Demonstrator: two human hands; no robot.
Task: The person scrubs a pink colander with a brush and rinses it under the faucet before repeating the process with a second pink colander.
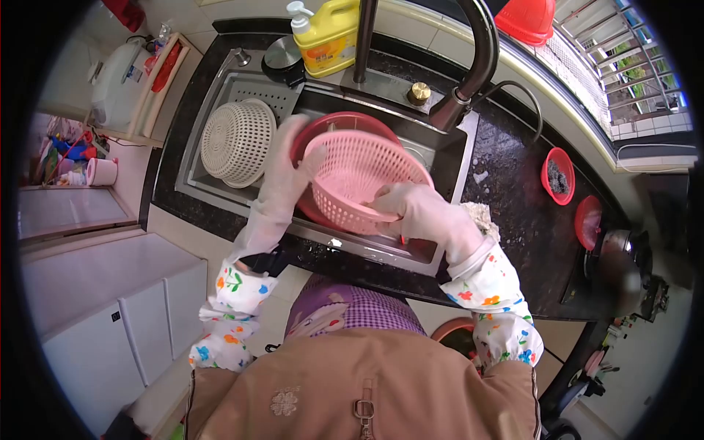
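A pink perforated basket (352,172) is held tilted over the sink (359,253). My right hand (422,213), in a pale rubber glove, grips the basket's near right rim, fingers inside and thumb hidden. At the basket's left side is my left hand (286,172), gloved too and blurred by motion, its thumb by the rim and its fingers stretched out. Beneath the basket, a darker red basin (302,139) sits in the sink. White perforated baskets (238,143), nested together, rest on the drainboard to the left.
Behind the sink stand a yellow detergent bottle (330,37), a round lidded container (283,59) and the dark faucet (480,55). A cloth (480,220) lies right of the sink. Farther right are a small red strainer (557,176) and another red bowl (588,222).
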